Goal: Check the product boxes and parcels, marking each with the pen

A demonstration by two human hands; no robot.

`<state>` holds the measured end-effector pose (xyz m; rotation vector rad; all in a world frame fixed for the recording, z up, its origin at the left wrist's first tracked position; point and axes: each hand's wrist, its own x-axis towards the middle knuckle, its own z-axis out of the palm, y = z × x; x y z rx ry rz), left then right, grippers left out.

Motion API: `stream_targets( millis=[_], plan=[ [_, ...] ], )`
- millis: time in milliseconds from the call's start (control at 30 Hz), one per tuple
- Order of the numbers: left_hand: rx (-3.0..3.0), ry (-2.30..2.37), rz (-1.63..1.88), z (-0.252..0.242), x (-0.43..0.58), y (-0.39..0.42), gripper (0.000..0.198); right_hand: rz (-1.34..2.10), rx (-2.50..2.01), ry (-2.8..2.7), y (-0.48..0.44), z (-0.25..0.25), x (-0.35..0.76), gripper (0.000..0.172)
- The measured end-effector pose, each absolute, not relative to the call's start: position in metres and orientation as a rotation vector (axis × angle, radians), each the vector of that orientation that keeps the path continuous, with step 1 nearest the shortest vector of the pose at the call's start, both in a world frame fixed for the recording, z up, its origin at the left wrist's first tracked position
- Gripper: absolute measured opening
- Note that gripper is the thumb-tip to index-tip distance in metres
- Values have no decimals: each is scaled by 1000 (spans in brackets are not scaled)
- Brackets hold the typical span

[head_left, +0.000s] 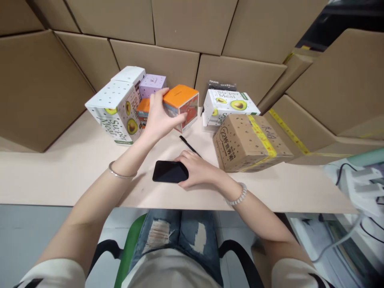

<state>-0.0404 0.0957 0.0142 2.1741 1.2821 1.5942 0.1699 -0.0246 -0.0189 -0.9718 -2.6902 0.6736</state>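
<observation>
My left hand [161, 117] is closed around an orange-topped box [183, 96], thumb on its front and fingers at its left side. Whether the box touches the table I cannot tell. My right hand [196, 170] grips the right end of a black smartphone [169, 172], which lies flat on the table with its dark screen up. Just behind that hand lies a thin black pen-like stick [187, 143], partly covered by it. Left of the orange-topped box stand a lilac box [153, 82] and a smaller orange box [143, 109], partly hidden by my left hand.
A tall white avocado-print carton [111, 104] stands at the left of the table [60, 176]. At the right are another avocado-print box [229, 102] and a brown carton with yellow tape [249, 140]. Large cardboard boxes [177, 66] wall off the back. White cabled devices [363, 188] sit at far right.
</observation>
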Motion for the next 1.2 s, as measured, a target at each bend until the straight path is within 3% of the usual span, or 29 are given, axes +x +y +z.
stream_targets(
  millis=[267,633,833,967,1033,1133,1200],
  plan=[
    [1911,683,1467,63,62,206,105,658,-938,-2671,-19,-29,166,80],
    [1908,544,1384,48,111,287,99,662,-959,-2682,-16,-21,166,79],
    [1993,814,1474,38,72,228,70,673,-980,-2651,-13,-30,171,82],
    [2240,1453,1423,22,8,160,51,622,-1048,-2642,-15,-27,174,75],
    [2259,1825,1289,10,-24,136,55,616,-1090,-2633,-16,-25,175,71],
    [2200,2023,1234,-9,-59,119,72,608,-1123,-2625,-19,-22,174,71],
    [2187,2014,1268,-19,-69,115,67,585,-1148,-2618,-20,-22,173,71]
  ],
)
